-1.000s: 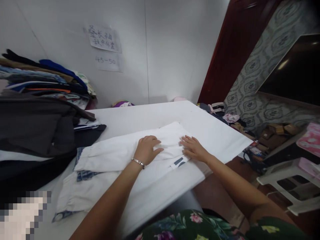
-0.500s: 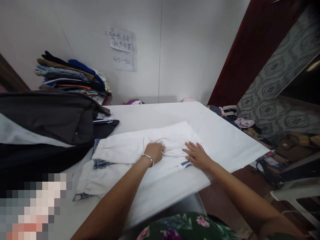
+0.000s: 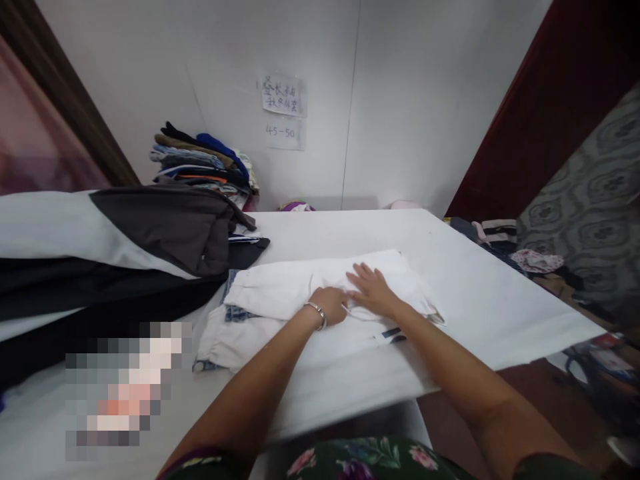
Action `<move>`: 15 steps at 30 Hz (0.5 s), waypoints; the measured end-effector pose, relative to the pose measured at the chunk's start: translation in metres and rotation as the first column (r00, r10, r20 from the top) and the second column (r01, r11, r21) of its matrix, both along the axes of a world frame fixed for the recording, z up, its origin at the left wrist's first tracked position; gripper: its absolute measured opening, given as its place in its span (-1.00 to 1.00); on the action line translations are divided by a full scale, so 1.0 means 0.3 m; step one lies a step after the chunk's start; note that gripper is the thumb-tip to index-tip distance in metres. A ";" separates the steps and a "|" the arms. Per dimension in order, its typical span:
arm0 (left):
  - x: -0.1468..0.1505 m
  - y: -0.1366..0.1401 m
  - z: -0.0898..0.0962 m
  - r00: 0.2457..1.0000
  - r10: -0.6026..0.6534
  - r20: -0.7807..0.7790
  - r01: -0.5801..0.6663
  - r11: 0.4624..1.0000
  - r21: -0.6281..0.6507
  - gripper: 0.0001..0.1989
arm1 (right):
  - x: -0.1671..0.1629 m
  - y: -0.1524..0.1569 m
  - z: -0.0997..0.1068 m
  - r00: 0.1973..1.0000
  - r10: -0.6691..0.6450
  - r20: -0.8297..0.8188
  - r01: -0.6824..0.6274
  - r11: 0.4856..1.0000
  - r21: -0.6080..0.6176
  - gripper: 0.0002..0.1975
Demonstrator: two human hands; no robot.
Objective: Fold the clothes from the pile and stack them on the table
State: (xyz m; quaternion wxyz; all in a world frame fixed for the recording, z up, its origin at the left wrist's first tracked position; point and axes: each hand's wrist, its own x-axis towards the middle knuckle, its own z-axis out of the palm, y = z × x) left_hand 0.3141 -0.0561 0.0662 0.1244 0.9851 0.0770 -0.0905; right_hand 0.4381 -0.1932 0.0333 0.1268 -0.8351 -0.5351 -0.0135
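Right hand (image 3: 373,290) spread on white garment (image 3: 270,290), likely steadying it; left hand (image 3: 330,305) curled at right's 8 o'clock; cannot tell if pinching

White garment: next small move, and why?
I'd probably press the white garment smooth with the left hand: that hand is curled on it, a cord or crease shows nearby, and the right hand lies spread alongside, perhaps able to steady.
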 end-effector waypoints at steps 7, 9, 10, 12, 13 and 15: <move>-0.007 0.024 0.039 0.989 0.137 0.059 -0.137 0.991 -0.011 -0.65 | 0.000 0.033 -0.102 1.000 -0.011 0.021 0.013 0.997 -0.073 -0.44; 0.003 0.022 0.012 0.961 0.169 0.218 -0.182 0.982 0.040 -0.61 | 0.001 0.028 -0.098 1.000 -0.012 0.010 0.012 0.998 -0.058 -0.44; 0.010 0.022 -0.012 0.941 0.164 0.295 -0.193 0.979 0.071 -0.59 | 0.000 0.028 -0.095 1.000 -0.012 0.000 0.012 0.999 -0.048 -0.44; 0.025 0.028 -0.072 0.926 0.143 0.349 -0.194 0.974 0.118 -0.52 | -0.003 0.031 -0.089 0.999 -0.015 -0.033 0.014 1.000 -0.020 -0.44; 0.032 0.033 -0.102 0.939 0.135 0.317 -0.184 0.975 0.128 -0.47 | -0.005 0.033 -0.085 0.998 -0.016 -0.060 0.016 1.000 -0.004 -0.44; 0.045 0.046 -0.151 0.969 0.144 0.200 -0.172 0.977 0.129 -0.40 | -0.004 0.031 -0.075 0.989 -0.012 -0.148 0.016 1.000 0.021 -0.44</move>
